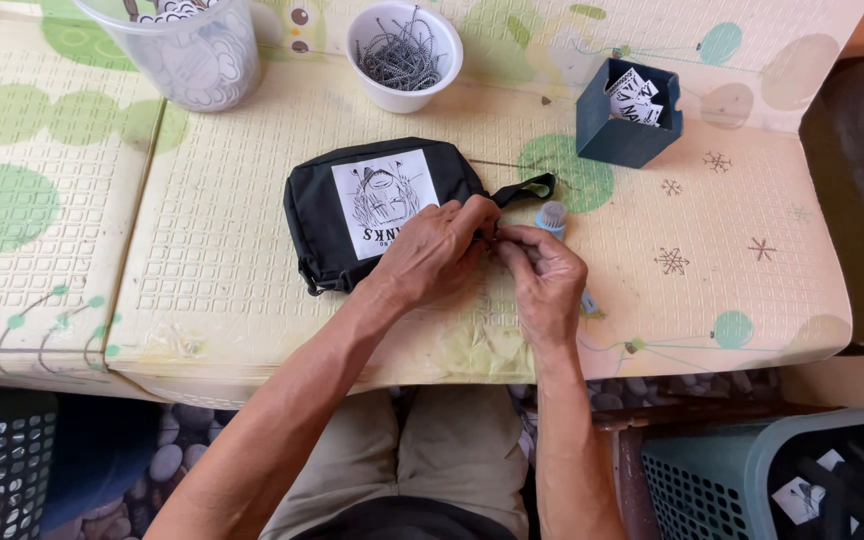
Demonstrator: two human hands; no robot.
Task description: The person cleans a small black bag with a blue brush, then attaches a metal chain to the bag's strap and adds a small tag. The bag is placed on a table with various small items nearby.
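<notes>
clearly both hands, left hand (437,250) and right hand (547,275), pinch the black pouch (327,215) with white patch

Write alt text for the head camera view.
Both hands, left hand and right hand, meet at the right end of a small black pouch with a white printed patch, lying on a patterned foam mat. Behind it stand a white bowl of metal pins and a dark blue box.

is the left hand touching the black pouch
Touching. The head view shows the left hand lying on the black pouch, fingers pinching its right end.
</notes>
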